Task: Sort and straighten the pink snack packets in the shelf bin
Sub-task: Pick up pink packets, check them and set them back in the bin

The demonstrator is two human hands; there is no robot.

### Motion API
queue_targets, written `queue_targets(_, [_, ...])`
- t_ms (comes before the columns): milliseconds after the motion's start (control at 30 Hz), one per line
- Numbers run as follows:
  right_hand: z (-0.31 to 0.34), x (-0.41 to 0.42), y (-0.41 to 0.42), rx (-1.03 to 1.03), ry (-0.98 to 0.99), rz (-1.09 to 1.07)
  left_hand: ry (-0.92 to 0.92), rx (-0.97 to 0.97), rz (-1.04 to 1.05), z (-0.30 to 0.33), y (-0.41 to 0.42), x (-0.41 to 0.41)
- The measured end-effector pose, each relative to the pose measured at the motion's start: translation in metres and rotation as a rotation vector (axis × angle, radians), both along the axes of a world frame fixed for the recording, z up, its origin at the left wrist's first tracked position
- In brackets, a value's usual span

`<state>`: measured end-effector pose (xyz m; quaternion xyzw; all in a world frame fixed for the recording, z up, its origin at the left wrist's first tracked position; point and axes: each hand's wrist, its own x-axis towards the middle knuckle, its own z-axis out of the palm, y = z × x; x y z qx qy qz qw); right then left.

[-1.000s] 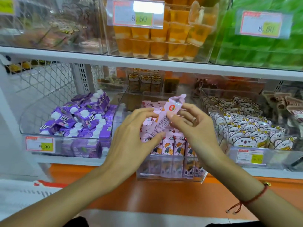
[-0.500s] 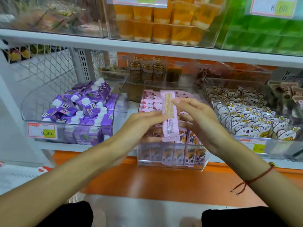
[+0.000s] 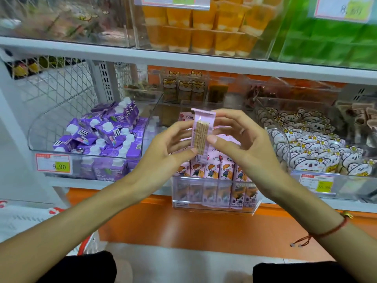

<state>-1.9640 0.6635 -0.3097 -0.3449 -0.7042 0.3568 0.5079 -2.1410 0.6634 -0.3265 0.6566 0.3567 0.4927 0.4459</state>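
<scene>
A pink snack packet (image 3: 202,135) stands upright between both hands, its back label facing me, above the clear shelf bin (image 3: 216,207). My left hand (image 3: 169,152) pinches its lower left edge with thumb and fingers. My right hand (image 3: 242,144) grips its right side, thumb on the front. In the bin, several pink packets (image 3: 216,170) with a cartoon child stand upright in a front row, and more pink packets lie behind the hands, mostly hidden.
A clear bin of purple cartons (image 3: 106,137) sits to the left and a bin of white bear packets (image 3: 310,144) to the right. The upper shelf holds orange jelly cups (image 3: 202,29) and green packs (image 3: 330,37). An orange panel (image 3: 183,223) runs below the shelf.
The packet, tilted with its front showing one second ago, is now upright with its back label towards me and sits slightly higher. Both hands stayed on it.
</scene>
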Motion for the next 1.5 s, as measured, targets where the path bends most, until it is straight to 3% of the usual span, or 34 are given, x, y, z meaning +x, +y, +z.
queue_targets(200, [-0.002,0.004,0.001,0.007,0.000,-0.009,0.007,-0.015,-0.007,-0.003,0.001,0.001])
queue_targets(367, [-0.012,0.000,0.001,0.006,-0.145,0.014,-0.187,-0.048,0.195,0.001,0.003,0.004])
queue_targets(600, [-0.016,-0.009,0.001,-0.039,-0.064,-0.042,-0.302,-0.104,0.261,0.002,0.003,0.002])
queue_targets(867, [-0.016,0.004,0.011,-0.314,0.096,-0.128,-0.236,-0.090,0.256,0.003,0.001,-0.003])
queue_targets(1133, [-0.013,0.001,0.034,-0.340,0.075,-0.083,-0.182,0.009,0.287,0.004,0.007,-0.007])
queue_targets(1300, [-0.002,-0.009,0.096,-0.027,-0.363,-0.218,-0.139,0.262,0.512,0.015,0.034,-0.030])
queue_targets(1500, [-0.018,-0.032,0.173,0.072,-0.969,-0.265,-0.116,0.275,0.524,0.016,0.073,-0.038])
